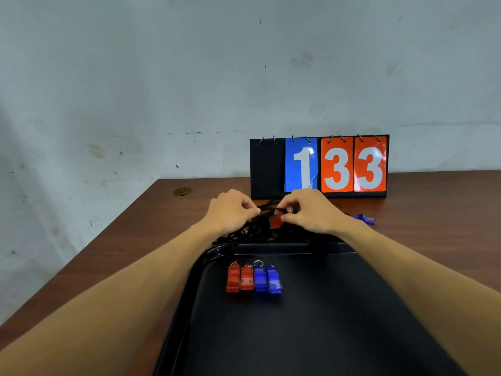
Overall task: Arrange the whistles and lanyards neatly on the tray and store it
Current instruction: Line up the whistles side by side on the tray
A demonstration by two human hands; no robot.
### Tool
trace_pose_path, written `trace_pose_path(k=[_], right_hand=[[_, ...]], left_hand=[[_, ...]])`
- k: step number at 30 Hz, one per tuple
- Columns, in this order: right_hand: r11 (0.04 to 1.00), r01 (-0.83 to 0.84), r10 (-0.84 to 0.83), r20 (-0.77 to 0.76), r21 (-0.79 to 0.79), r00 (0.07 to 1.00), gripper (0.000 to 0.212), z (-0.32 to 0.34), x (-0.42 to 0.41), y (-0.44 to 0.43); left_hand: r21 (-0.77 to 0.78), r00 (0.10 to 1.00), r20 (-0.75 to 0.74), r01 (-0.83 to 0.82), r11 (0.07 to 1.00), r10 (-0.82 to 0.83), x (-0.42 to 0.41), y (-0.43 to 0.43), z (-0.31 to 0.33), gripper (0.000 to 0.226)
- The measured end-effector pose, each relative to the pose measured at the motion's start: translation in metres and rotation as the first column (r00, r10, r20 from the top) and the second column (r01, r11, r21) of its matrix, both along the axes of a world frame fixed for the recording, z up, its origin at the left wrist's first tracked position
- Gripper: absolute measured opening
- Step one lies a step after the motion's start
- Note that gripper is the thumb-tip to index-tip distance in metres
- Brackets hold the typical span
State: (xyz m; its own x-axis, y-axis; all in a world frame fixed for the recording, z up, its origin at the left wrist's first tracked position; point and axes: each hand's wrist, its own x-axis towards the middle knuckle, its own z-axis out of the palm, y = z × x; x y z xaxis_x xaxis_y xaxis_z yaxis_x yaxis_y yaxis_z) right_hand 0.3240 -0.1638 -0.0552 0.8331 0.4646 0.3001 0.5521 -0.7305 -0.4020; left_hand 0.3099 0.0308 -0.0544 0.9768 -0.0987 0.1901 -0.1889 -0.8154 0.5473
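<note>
A black plastic tray (206, 257) with a raised rim lies on the brown wooden table (130, 240). Four translucent plastic whistles sit on it in one tight row near its far-left corner, touching side by side: two red whistles (233, 279) on the left and two blue whistles (260, 279) on the right, with their ring ends pointing away from the person. Just beyond the tray's far rim, a tangle of black lanyard cords (250, 232) rests on the table; the cords are too knotted together to count. Both hands work over it. The left hand (231, 210) has its fingers curled, with thumb and forefinger tips pressed together on a cord from the tangle. The right hand (306, 213) pinches a third red whistle (276, 221) between thumb and fingers, just above the cords, with a small metal ring showing at the fingertips. A third blue whistle (364, 219) lies alone on the table past the right wrist, off the tray. That makes six whistles in view — three red, three blue — four on the tray and two off it. Behind the hands a black flip scoreboard (267, 169) stands against the wall, showing three number cards — one blue 1 and two orange 3s. One round brass-coloured fitting (182, 191) sits in the tabletop at the far left.
</note>
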Motion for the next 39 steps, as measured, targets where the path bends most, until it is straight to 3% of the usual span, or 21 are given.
trace_pose_path(k=[7,12,16,19,24,29,34,39], right_hand=[[0.989,0.044,-0.049,-0.034,-0.141,0.998,0.025,-0.001,-0.008,-0.015],[0.985,0.118,-0.112,0.052,-0.13,0.992,0.023,-0.004,-0.003,-0.013],[0.978,0.185,-0.175,0.101,-0.096,0.979,0.027,-0.004,0.005,0.003],[0.957,0.211,-0.196,0.09,-0.201,0.976,0.034,-0.003,0.009,0.018],[0.927,0.2,-0.21,0.001,-0.318,0.978,0.036,-0.005,0.011,0.028],[0.938,0.263,-0.261,0.039,-0.225,0.965,0.03,-0.007,0.014,0.018],[0.933,0.353,-0.353,-0.007,0.07,0.936,0.029,-0.004,0.006,0.007],[0.898,0.294,-0.291,-0.061,0.327,0.955,0.024,-0.008,-0.009,0.003]], left_hand=[[0.146,0.999,0.01,0.046,0.988,-0.048,0.007,-0.011,0.0,0.013],[0.2,0.995,-0.06,0.088,0.976,-0.077,0.006,-0.005,-0.003,0.007],[0.304,0.993,-0.05,0.113,0.946,-0.102,0.004,-0.005,-0.002,0.018],[0.316,0.988,0.004,0.144,0.938,-0.153,0.002,-0.003,-0.003,0.016],[0.308,0.982,-0.052,0.19,0.932,-0.183,0.004,0.003,-0.004,0.016],[0.314,0.981,-0.09,0.189,0.93,-0.169,0.006,0.004,-0.005,0.03],[0.321,0.977,-0.166,0.182,0.929,-0.134,0.006,0.0,-0.002,0.034],[0.265,0.987,-0.142,0.115,0.957,-0.079,0.007,-0.005,-0.005,0.028]])
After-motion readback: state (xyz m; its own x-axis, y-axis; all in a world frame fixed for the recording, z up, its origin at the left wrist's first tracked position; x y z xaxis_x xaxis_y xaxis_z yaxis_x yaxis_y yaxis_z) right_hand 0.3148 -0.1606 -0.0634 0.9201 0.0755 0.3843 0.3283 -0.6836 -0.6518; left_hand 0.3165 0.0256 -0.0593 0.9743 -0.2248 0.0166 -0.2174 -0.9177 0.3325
